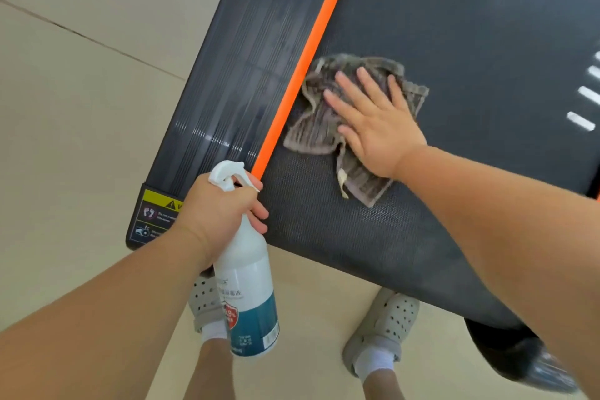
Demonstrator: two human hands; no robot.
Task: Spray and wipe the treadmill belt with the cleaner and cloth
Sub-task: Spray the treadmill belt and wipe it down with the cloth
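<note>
Right hand (pixel 376 127) flat and open, fingers spread, palm pressing the grey cloth (pixel 324 127) down onto the treadmill belt (pixel 454 26). No pinch at all, just weight through the palm. Cloth crumpled, bunched just beside the orange stripe (pixel 311 52), one corner trailing back toward the near end of the belt.

Left hand (pixel 217 214) wrapped closed around the neck of the spray bottle (pixel 246 282), a finger at the trigger, nozzle held off the belt, above the near corner by the side rail (pixel 227 75) and its yellow warning label (pixel 159 204).

Wiping, by the look of it. Best done with even pressure, long overlapping passes along the belt, right up against the stripe. Worth flattening that cloth for more contact. Bottle kept aside, ready for the next spray. Clogs (pixel 380 331) planted on the tiled floor (pixel 65 107) at the belt's end.
</note>
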